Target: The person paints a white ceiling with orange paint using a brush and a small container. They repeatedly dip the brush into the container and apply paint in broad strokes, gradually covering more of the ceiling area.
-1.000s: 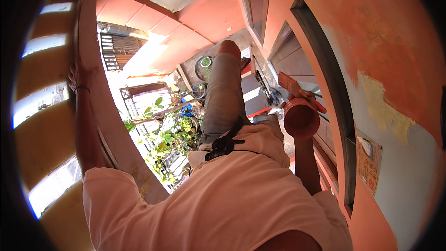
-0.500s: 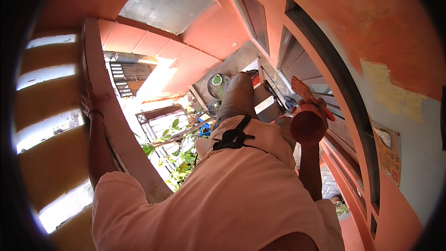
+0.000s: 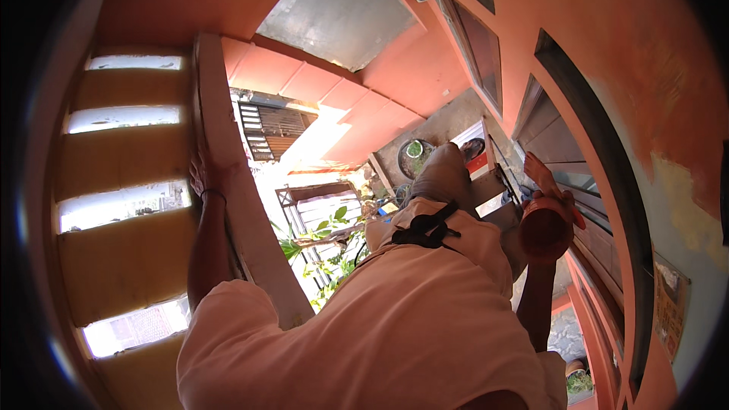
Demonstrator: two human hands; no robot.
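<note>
My left hand (image 3: 202,173), with a thin band at the wrist, lies flat against the side of a long orange parapet ledge (image 3: 228,144) on my left, fingers stretched along it. Held up at chest height beside the orange wall on my right, my right hand (image 3: 548,205) grips a red-orange plastic cup (image 3: 543,234). An orange flat piece (image 3: 538,169) sticks up from behind the cup. Below me I see my pink shirt (image 3: 395,326), a black cord knot (image 3: 427,229) at the waist and grey shorts (image 3: 444,175).
Slatted openings (image 3: 121,205) with bright light run down the left wall. Green potted plants (image 3: 319,247) and a metal frame stand below in sunlight. A round dark basin (image 3: 414,153) lies on the grey floor ahead. Dark window frames (image 3: 585,167) line the right wall.
My left hand has slid forward along the ledge. The raised cup stays in my right hand at about the same height, and my leg has stepped forward.
</note>
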